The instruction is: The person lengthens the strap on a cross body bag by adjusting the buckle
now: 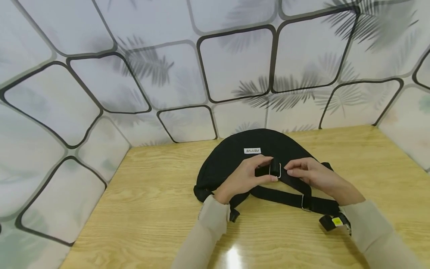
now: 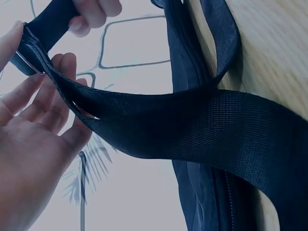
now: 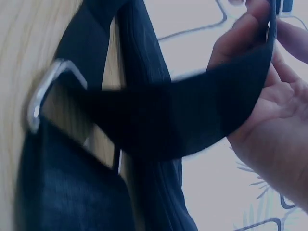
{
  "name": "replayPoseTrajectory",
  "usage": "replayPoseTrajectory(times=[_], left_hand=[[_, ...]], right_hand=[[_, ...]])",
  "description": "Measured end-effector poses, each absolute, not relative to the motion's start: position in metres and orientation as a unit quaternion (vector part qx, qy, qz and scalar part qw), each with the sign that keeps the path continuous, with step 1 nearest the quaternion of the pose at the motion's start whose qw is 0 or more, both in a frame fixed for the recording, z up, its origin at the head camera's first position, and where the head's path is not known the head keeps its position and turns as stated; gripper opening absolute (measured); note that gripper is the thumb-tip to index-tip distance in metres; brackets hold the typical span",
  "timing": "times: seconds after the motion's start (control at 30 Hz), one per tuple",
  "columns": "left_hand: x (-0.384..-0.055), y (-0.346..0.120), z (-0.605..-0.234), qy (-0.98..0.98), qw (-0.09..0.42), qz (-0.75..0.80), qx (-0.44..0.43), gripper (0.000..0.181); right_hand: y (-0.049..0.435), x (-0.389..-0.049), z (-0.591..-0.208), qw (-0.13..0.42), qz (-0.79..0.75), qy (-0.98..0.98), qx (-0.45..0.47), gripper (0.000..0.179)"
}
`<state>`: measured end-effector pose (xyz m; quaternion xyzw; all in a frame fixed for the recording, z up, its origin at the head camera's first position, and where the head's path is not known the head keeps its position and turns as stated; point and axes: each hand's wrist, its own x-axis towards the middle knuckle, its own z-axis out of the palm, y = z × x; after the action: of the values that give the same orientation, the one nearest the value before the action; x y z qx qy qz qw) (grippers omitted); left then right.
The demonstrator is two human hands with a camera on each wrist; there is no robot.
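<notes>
A black half-moon bag (image 1: 231, 157) with a small white label (image 1: 252, 151) lies on the table. In the head view my left hand (image 1: 246, 175) pinches a metal strap slider (image 1: 279, 170) between thumb and fingers, with black webbing threaded through it. The left wrist view shows the slider's metal edge (image 2: 30, 63) by the thumb. Just to the right, my right hand (image 1: 312, 173) pinches the black strap (image 1: 295, 183); in the right wrist view the strap (image 3: 192, 110) hangs in a loop from that hand (image 3: 274, 110).
A second metal ring (image 1: 305, 203) sits on the strap, nearer the table's front. By the right sleeve lies a black buckle (image 1: 327, 223) with a yellow sticker. Another black buckle end (image 1: 234, 215) lies near the left wrist. A patterned wall covering (image 1: 235, 67) rises behind the wooden table (image 1: 151, 194).
</notes>
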<state>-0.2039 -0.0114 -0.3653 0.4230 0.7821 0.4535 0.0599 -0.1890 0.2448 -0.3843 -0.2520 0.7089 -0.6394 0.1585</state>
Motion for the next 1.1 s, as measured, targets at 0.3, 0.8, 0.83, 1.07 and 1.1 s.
replayPoseTrajectory(times=[0.3,0.8,0.83,1.07,1.1], left_hand=[[-0.205,-0.008,-0.369,0.772,0.064,0.466,0.428,0.047],[-0.204,-0.004,-0.371,0.799,0.030,0.422,0.427,0.040],[-0.204,-0.004,-0.371,0.800,0.034,0.422,0.424,0.037],[-0.202,-0.002,-0.370,0.818,0.019,0.399,0.414,0.026],[-0.202,-0.002,-0.370,0.821,0.016,0.396,0.411,0.028]], right_hand=[[0.240,-0.190,-0.384,0.127,-0.642,0.704,-0.275,0.029],[0.229,-0.185,-0.378,0.103,-0.673,0.699,-0.217,0.021],[0.229,-0.185,-0.378,0.101,-0.672,0.703,-0.211,0.021],[0.227,-0.185,-0.373,0.080,-0.660,0.720,-0.201,0.013],[0.228,-0.184,-0.372,0.078,-0.652,0.725,-0.207,0.015]])
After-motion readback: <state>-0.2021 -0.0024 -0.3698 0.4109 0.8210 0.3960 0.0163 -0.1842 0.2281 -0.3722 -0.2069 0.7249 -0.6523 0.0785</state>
